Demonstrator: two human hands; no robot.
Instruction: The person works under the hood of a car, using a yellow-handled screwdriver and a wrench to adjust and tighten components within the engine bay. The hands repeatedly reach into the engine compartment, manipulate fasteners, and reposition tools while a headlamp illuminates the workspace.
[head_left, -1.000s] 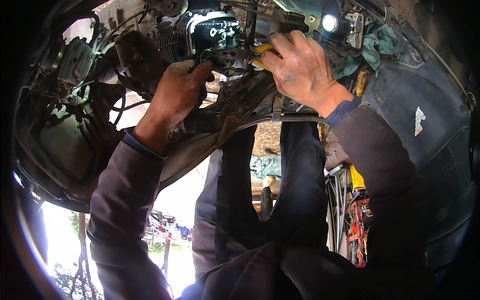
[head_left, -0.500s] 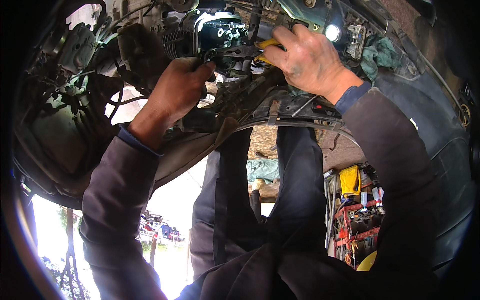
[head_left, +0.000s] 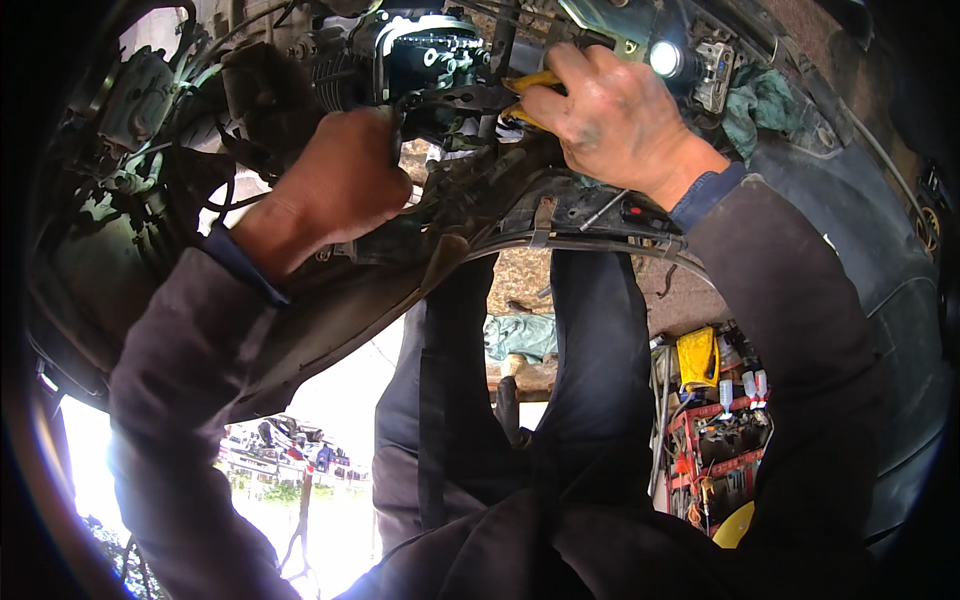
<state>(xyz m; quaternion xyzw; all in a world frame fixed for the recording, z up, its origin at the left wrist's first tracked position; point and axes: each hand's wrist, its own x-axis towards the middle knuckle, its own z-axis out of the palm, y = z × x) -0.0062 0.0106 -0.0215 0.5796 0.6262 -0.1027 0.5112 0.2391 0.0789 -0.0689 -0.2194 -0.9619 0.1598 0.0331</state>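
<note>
My right hand (head_left: 625, 125) is closed round the yellow handles of a pair of pliers (head_left: 470, 97). The dark jaws point left, across the engine bay, toward my left hand (head_left: 335, 190). That hand is a closed fist right by the jaw tips, its back turned to me. Whatever its fingers grip is hidden. Just above the jaws lies a brightly lit engine part (head_left: 440, 58) with a pale curved rim and small shiny fittings.
A lit lamp (head_left: 665, 60) shines beside my right hand, near a green rag (head_left: 762, 105). Dark hoses and cables crowd the left side. The vehicle's curved front edge (head_left: 560, 243) crosses before my legs. Below right stands a red tool rack (head_left: 735, 466) with a yellow case (head_left: 698, 358).
My left fist has rolled over and shifted slightly left and down, its elbow swinging outward to the left. The pliers and my right hand have moved only slightly.
</note>
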